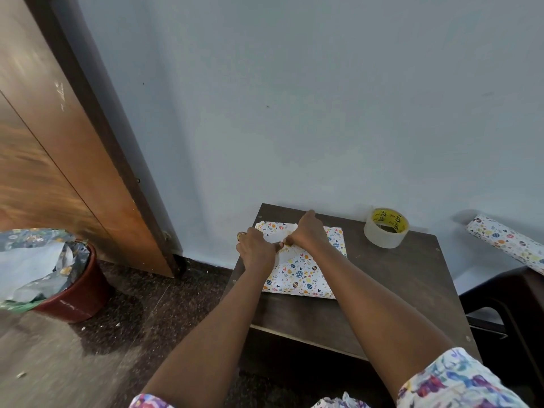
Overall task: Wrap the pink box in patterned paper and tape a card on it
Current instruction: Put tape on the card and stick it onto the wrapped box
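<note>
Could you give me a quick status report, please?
Left hand and right hand both pinching the white card atop the wrapped box. Box already papered. Tape roll clear to the right; nothing in the way.

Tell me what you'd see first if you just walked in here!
The box in egg-patterned paper, in the middle of the table, grabs you first, with the left hand and right hand meeting on a white card on top. Then the tape roll at the table's far right corner, and the red bin stuffed with paper on the floor at left.
</note>
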